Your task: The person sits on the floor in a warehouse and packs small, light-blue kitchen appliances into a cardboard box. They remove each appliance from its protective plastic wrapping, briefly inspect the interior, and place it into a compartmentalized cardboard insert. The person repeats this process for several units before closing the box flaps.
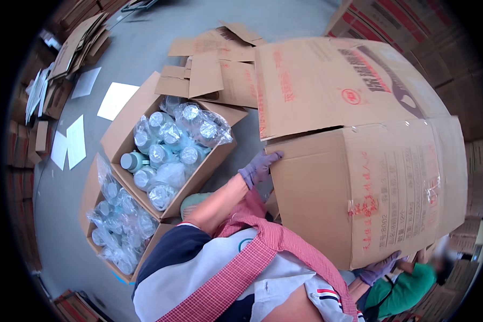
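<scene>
A large brown cardboard box (402, 182) with red and dark printing is tilted in front of me at the right, one broad flap (306, 91) spread away from me. My left hand (261, 167), in a purple glove, grips the box's left edge. Along its lower edge is my right hand (379, 268), also gloved, its fingers closed on the cardboard and partly hidden. Left of my left arm stands an open carton (201, 185) of pale bottles (160, 154) in clear plastic. Another open carton (89, 214) of plastic-wrapped bottles adjoins it, nearer me.
Flattened cardboard (206, 75) lies on the grey floor beyond the cartons. White sheets (115, 101) are scattered at the left, near stacked cardboard (72, 48). More boxes (381, 21) rise at the far right. A person in a green top (408, 290) is close by at lower right.
</scene>
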{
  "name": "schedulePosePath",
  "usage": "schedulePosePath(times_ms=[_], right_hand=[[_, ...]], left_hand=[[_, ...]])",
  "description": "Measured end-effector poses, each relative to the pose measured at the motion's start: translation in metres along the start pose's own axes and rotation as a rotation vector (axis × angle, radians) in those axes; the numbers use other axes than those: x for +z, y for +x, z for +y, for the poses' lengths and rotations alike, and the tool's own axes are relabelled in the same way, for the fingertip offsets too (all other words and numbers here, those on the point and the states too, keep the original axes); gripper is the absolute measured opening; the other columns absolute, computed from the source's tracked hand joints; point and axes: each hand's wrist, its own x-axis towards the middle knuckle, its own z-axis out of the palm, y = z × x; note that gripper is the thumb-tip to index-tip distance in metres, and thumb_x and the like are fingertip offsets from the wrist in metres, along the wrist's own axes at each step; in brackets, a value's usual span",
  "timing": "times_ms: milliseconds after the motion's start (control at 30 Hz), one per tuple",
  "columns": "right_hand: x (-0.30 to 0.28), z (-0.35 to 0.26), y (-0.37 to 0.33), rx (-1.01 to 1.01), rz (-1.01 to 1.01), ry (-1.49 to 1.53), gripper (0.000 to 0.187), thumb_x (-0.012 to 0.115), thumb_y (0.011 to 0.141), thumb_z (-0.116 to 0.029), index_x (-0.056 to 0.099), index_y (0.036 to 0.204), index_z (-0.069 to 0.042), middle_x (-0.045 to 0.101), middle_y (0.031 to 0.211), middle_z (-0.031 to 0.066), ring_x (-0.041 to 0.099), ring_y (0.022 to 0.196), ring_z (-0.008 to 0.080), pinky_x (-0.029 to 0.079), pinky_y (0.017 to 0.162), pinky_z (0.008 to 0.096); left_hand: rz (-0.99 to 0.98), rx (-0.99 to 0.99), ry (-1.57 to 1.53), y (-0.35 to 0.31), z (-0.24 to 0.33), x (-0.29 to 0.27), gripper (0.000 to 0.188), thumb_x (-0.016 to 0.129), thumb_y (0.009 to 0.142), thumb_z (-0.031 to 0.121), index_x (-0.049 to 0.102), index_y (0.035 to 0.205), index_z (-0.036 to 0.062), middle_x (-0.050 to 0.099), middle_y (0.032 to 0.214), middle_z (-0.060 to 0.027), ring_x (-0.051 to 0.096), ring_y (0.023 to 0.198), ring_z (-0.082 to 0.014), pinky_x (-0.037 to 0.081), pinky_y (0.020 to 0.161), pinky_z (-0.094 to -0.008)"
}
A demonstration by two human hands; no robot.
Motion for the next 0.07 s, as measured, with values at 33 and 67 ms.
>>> schedulePosePath(times_ms=[33, 67], right_hand=[[0.022, -0.016, 0.026, -0.206, -0.040, -0.410, 0.049, 0.041, 0.101, -0.025, 0.031, 0.144, -0.005, 0.038, 0.147, 0.0119, 0.041, 0.131, 0.0250, 0.032, 0.111, 0.0383], [0.051, -0.034, 0.052, -0.412, -0.036, -0.571, 0.056, 0.045, 0.099, -0.031, 0.028, 0.146, -0.005, 0.035, 0.148, 0.0152, 0.041, 0.131, 0.0302, 0.033, 0.111, 0.0411]], left_hand=[[0.040, 0.014, -0.077, 0.021, 0.005, -0.013, 0.042, 0.063, 0.088, 0.012, 0.050, 0.128, 0.0047, 0.061, 0.117, -0.0081, 0.063, 0.102, -0.0179, 0.052, 0.089, -0.0348], [0.095, -0.019, -0.145, 0.039, 0.012, -0.030, 0.050, 0.065, 0.088, 0.012, 0.045, 0.134, 0.0098, 0.061, 0.118, -0.0081, 0.063, 0.102, -0.0191, 0.053, 0.089, -0.0377]])
